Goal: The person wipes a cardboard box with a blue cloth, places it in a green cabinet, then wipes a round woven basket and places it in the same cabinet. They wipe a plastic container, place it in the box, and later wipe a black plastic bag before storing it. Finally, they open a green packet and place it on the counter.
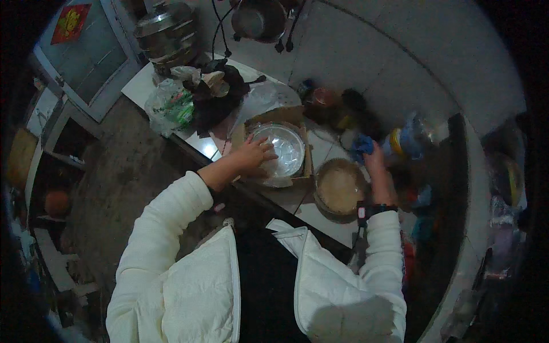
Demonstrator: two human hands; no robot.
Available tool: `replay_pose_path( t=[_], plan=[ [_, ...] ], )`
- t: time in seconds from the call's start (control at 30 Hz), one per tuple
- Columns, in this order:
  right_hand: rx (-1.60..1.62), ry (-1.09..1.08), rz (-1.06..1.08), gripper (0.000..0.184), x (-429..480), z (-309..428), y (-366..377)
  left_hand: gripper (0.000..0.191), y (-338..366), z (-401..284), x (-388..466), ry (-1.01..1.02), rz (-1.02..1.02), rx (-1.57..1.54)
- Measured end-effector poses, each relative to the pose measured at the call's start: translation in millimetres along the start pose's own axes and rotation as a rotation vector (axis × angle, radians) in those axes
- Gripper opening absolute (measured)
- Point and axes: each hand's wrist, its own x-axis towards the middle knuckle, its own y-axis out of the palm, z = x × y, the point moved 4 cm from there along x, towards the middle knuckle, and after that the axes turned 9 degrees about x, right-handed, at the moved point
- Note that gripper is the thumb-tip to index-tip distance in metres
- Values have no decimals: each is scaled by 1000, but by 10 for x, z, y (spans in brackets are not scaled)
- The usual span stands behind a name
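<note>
My left hand [258,153] is spread over the left rim of a shiny round bowl [286,148], fingers apart; whether it touches the rim cannot be told. That bowl sits in a shallow open cardboard box [308,165] on the tiled counter. In my right hand [375,159] is a crumpled blue cloth [363,144], raised just beyond a round basin [318,195]. Something pale brown [341,186] fills the basin, too dim to identify.
Behind the box lie a clear plastic sheet [270,97], a black bag [218,100] and a clear bag with green packets [171,105]. A stacked metal steamer [166,34] stands at the far corner. Blurred jars and containers [339,105] line the wall. The counter's dark front edge [274,208] runs diagonally before me.
</note>
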Motion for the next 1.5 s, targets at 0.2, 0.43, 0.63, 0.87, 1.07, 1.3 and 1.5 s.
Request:
replay_pose_path(
  t=[0.2,0.43,0.63,0.87,1.07,1.3,1.5],
  plan=[
    [363,75,-2,61,-93,283,118,34,306,63,223,-46,53,173],
    [308,-326,369,66,-325,1635,608,29,135,291,142,-33,9,140],
    [-220,-312,523,59,-87,2113,1313,20,-62,174,-45,72,-160,172],
    [-547,-175,424,31,-38,2212,1683,47,104,219,175,-19,77,126],
    [-516,-189,443,24,-23,2121,1385,21,58,492,156,-167,-185,-39],
    [-230,-66,433,36,35,1904,924,20,42,1006,-169,-651,-607,-1307],
    [-15,-59,350,37,101,1883,666,25,-285,927,-78,-613,-542,-1776]
  ],
)
